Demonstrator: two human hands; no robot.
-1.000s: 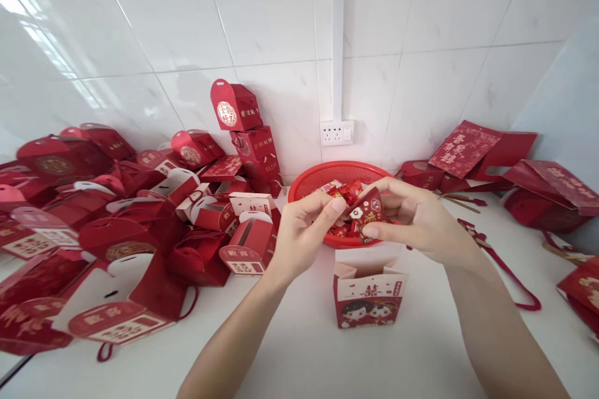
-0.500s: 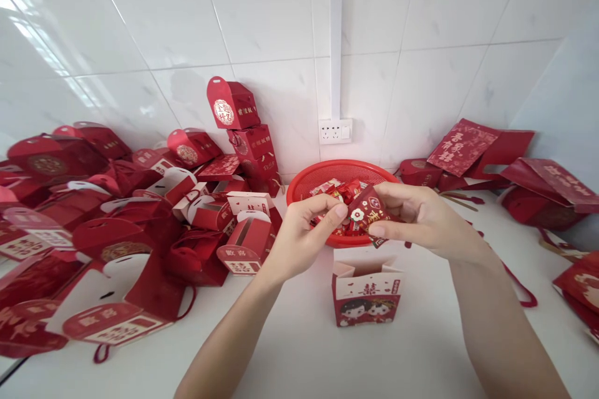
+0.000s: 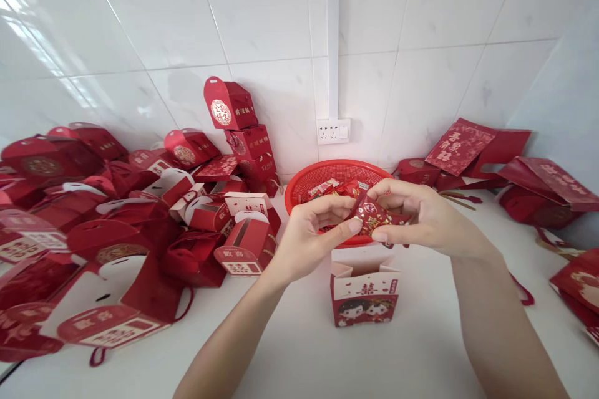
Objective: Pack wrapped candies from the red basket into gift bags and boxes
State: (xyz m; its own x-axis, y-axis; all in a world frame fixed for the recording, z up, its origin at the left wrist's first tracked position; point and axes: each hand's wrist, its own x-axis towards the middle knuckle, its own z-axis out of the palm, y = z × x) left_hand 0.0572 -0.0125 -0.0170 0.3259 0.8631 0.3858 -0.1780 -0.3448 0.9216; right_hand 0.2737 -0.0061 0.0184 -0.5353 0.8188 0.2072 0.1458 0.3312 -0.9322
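Observation:
Between my two hands are red printed candy packets [image 3: 372, 217], pinched at both sides. My left hand [image 3: 316, 234] has thumb and fingers closed on their left edge. My right hand [image 3: 414, 218] grips the right side, with its fingers curled behind. Below them an open red and white box [image 3: 365, 296] stands upright on the white table, its front printed with two cartoon figures. Just behind my hands lies a red plastic basket [image 3: 299, 182] holding wrapped candies [image 3: 327, 187], partly hidden by my fingers.
Many red boxes [image 3: 112, 230] crowd the left side of the table [image 3: 290, 349]. A stack of boxes [image 3: 255, 149] rises near the tiled wall. Flattened and folded red boxes [image 3: 468, 149] lie at the right, with ribbons. A socket [image 3: 333, 131] is on the wall.
The packets have turned between my hands and show a different side. My left fingers have shifted slightly right along them. The view has moved slightly; the open box stands where it was.

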